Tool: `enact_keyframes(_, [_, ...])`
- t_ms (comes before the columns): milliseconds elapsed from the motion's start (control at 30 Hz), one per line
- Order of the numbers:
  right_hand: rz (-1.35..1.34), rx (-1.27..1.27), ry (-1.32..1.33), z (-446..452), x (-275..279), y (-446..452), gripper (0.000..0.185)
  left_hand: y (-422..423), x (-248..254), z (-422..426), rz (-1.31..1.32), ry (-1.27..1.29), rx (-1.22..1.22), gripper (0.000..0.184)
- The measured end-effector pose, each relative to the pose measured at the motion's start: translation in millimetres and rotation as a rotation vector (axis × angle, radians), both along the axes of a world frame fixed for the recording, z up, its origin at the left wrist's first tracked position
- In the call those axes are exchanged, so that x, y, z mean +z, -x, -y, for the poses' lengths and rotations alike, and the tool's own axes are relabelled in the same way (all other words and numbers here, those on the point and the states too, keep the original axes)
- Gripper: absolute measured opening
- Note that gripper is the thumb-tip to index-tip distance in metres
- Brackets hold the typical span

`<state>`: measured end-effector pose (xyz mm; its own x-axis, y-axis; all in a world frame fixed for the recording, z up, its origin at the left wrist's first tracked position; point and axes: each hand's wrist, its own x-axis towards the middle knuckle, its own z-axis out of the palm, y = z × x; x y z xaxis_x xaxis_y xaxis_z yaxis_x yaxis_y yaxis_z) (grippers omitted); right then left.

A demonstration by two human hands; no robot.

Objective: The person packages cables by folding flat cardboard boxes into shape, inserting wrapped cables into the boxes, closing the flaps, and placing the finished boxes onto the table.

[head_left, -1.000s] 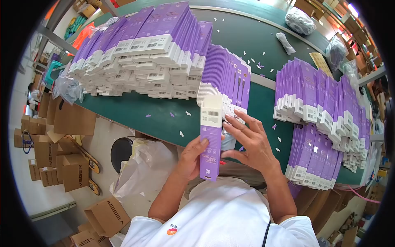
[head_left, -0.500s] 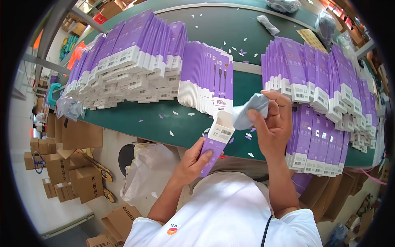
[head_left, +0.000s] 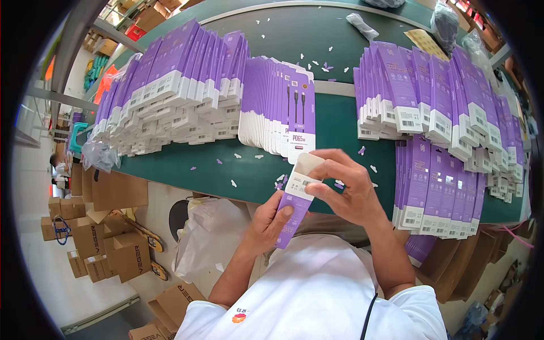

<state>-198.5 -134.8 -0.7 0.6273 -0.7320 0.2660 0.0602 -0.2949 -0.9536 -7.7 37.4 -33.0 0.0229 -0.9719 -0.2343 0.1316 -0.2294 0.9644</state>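
Observation:
My left hand (head_left: 270,222) is wrapped round the lower part of a slim purple-and-white cable box (head_left: 294,199), which it holds tilted above my lap. The box's white end points up and away from me, its top open. At that open end is my right hand (head_left: 348,190), with bent fingers at the mouth and the thumb against the side edge. The light-blue packet is out of sight; whether it is inside the box or behind the fingers I cannot tell. Just beyond stands a row of flat purple-and-white cartons (head_left: 300,116) printed with cables.
Tall stacks of purple boxes stand on the left (head_left: 170,62) and right (head_left: 436,107) of the green table (head_left: 337,122). Small white and purple cut-outs (head_left: 234,183) lie scattered there. Brown cartons (head_left: 127,252) and a whitish plastic bag (head_left: 212,235) are at lower left.
My right hand has moved left and down, from beside the box to its open mouth. The light-blue packet it held is no longer visible. My left hand still holds the box.

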Motion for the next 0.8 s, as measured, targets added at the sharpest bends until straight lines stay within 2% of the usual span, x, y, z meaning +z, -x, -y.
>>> enact_keyframes(67, [-0.049,0.099,0.007,6.2,-4.3,10.0,0.023,-0.9,-6.2,-1.0,0.001,-0.004,-0.03,0.041])
enact_keyframes(167, [-0.263,0.31,-0.044,11.8,-4.7,15.9,0.018,0.9,-10.0,-3.4,0.025,0.008,-0.08,0.043])
enact_keyframes(200, [-0.21,0.344,-0.07,8.3,-6.5,11.9,0.019,4.5,-9.0,0.0,0.029,0.022,-0.081,0.044])
enact_keyframes(233, [-0.18,0.218,-0.112,2.8,-5.1,8.7,0.021,8.1,-7.8,4.1,0.034,0.037,-0.081,0.047])
enact_keyframes(300, [-0.12,-0.024,-0.201,-12.4,1.5,-0.9,0.026,14.3,-1.1,12.7,-0.036,0.08,0.087,0.056])
enact_keyframes(333, [0.006,-0.107,-0.233,-18.9,-4.9,-5.5,0.034,14.2,1.2,15.4,-0.068,0.103,0.172,0.062])
enact_keyframes(433, [0.071,-0.148,0.042,-21.3,-24.9,-9.3,0.029,10.1,-1.5,16.4,-0.113,0.194,0.247,0.08])
enact_keyframes(567, [0.109,-0.085,-0.054,-23.9,-29.0,-9.3,0.029,6.7,-4.7,21.1,0.004,0.309,0.207,0.075])
enact_keyframes(800, [0.123,-0.059,-0.035,-26.3,-18.9,-10.0,0.024,-1.2,1.6,21.0,0.086,0.305,0.149,0.062])
